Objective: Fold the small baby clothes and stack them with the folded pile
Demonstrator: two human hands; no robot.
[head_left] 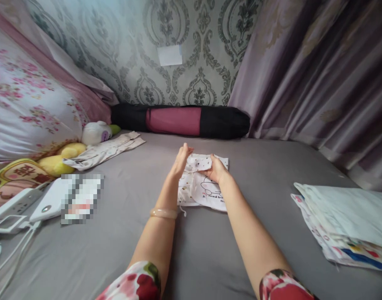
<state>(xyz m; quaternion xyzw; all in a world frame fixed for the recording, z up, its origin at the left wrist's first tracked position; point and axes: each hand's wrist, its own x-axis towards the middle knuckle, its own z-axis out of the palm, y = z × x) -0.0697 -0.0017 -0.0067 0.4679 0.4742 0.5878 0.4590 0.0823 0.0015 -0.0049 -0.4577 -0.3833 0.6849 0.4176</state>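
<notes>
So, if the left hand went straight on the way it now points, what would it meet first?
Probably the left hand would meet the maroon middle of the long roll; the hand's height above the sheet is unclear.

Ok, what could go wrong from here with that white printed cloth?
1. The white printed cloth has a folded top band that might slip open if the right hand eases off.
2. It looks bunched below the left hand, so creases could get pressed in.
3. A white cord trails onto the gray sheet and may catch.
</notes>
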